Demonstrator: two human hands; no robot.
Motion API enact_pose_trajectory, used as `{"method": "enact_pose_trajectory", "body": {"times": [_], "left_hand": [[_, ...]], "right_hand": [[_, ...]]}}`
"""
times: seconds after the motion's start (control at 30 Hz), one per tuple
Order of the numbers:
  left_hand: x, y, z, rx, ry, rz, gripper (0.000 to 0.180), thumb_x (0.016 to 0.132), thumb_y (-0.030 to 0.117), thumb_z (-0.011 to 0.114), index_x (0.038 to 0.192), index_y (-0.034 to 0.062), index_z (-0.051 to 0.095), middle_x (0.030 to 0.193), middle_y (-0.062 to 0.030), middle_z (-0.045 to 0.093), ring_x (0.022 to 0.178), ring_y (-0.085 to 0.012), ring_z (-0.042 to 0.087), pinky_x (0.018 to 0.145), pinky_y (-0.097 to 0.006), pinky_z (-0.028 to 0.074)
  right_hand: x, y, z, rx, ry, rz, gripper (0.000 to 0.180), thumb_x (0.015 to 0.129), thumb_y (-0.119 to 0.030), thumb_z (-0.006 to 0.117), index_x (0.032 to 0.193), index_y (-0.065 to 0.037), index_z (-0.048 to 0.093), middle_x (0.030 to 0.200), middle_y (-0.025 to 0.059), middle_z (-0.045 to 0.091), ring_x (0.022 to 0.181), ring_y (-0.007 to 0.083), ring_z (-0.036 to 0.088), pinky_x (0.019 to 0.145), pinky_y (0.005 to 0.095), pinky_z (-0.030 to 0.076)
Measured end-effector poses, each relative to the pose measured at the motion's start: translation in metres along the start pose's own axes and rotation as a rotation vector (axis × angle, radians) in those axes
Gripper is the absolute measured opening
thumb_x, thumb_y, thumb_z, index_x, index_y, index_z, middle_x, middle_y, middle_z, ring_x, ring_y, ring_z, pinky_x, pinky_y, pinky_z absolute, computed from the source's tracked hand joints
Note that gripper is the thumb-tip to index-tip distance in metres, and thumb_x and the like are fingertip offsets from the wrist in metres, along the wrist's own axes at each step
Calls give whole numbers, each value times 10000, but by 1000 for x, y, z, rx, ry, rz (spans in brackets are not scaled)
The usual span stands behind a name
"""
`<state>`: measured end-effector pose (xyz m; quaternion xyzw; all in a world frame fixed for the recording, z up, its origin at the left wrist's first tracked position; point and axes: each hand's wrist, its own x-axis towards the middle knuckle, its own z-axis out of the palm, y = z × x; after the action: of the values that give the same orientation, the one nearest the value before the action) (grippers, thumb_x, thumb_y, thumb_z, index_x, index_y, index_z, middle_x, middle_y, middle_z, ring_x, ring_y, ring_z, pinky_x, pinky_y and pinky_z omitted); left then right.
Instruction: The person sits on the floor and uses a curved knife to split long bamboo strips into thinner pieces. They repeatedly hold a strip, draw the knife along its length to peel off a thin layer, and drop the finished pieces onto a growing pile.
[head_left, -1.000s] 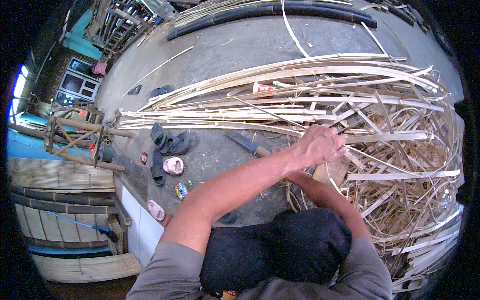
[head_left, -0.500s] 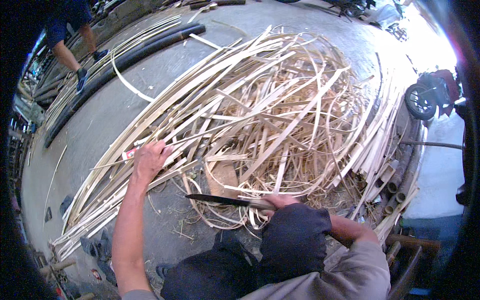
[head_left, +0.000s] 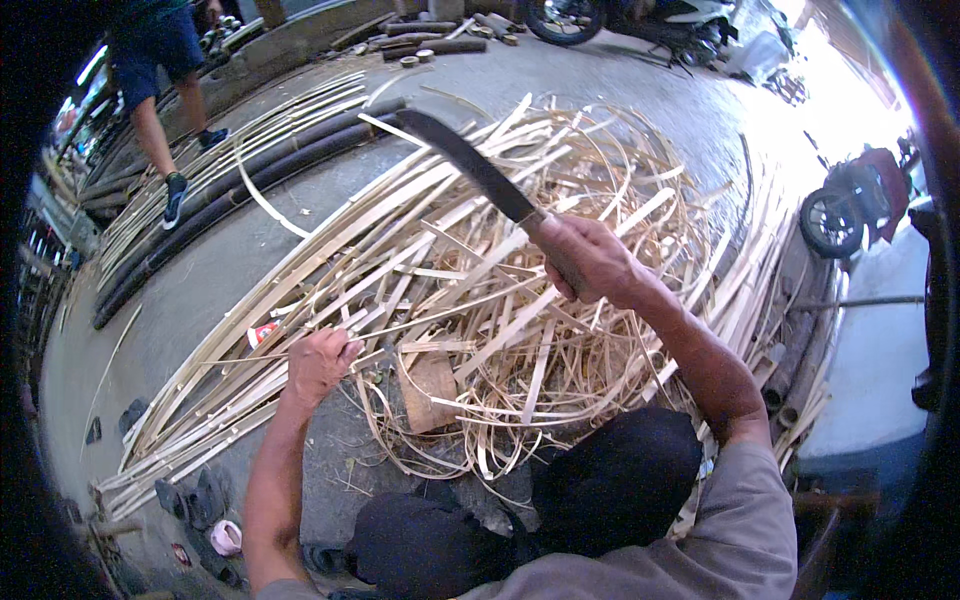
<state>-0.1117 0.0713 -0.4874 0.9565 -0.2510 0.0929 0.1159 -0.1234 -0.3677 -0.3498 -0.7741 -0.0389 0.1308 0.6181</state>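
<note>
1. Sprawling across the concrete floor (head_left: 250, 250), the pile of bamboo strips (head_left: 560, 330) leaves bare ground only at its left.
2. Whether the wooden block (head_left: 430, 390) touches any strip is hard to tell.
3. Right hand (head_left: 585, 262) grips a raised machete (head_left: 470, 165) by its handle; left hand (head_left: 320, 362) is closed on one thin strip (head_left: 400, 325) at the pile's near edge.

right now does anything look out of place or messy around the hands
The bamboo strips lie in a loose tangle across the concrete floor, many curled and crossing instead of stacked. The right hand has a long dark blade raised above the pile. The left hand grips a strip. A wooden block sits half buried.
</note>
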Motion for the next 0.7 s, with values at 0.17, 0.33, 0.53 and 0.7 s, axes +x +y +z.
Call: {"method": "enact_pose_trajectory", "body": {"times": [0.17, 0.33, 0.53, 0.7], "left_hand": [[-7, 5, -6, -2, -7, -17, 364, 922, 418, 669, 789, 81, 639, 740, -124, 637, 700, -335, 662, 627, -455, 533], [4, 3, 3, -25, -1, 38, 352, 921, 403, 672, 769, 89, 623, 727, -119, 639, 670, -337, 653, 590, -456, 519], [-54, -55, -54, 101, 195, -48, 324, 918, 348, 691, 770, 70, 615, 722, -138, 639, 674, -353, 651, 585, -467, 491], [-89, -64, -34, -24, -10, -356, 236, 928, 280, 673, 1010, 59, 692, 935, -195, 695, 881, -414, 673, 758, -509, 528]], "right_hand": [[-6, -28, 15, -388, 236, -67, 311, 946, -307, 671, 1053, -38, 557, 753, 102, 649, 604, 180, 648, 516, 360, 487], [-21, 6, 10, -774, 164, -636, 437, 888, -335, 770, 1136, -60, 539, 860, 130, 648, 684, 252, 662, 598, 395, 547], [-86, 107, -105, -1042, 427, 413, 355, 954, -280, 622, 1225, -51, 601, 1012, 206, 698, 853, 357, 695, 757, 470, 564], [-174, 201, -99, -610, 708, 213, 363, 904, -340, 630, 957, 13, 562, 760, 231, 596, 691, 377, 589, 648, 488, 457]]}}
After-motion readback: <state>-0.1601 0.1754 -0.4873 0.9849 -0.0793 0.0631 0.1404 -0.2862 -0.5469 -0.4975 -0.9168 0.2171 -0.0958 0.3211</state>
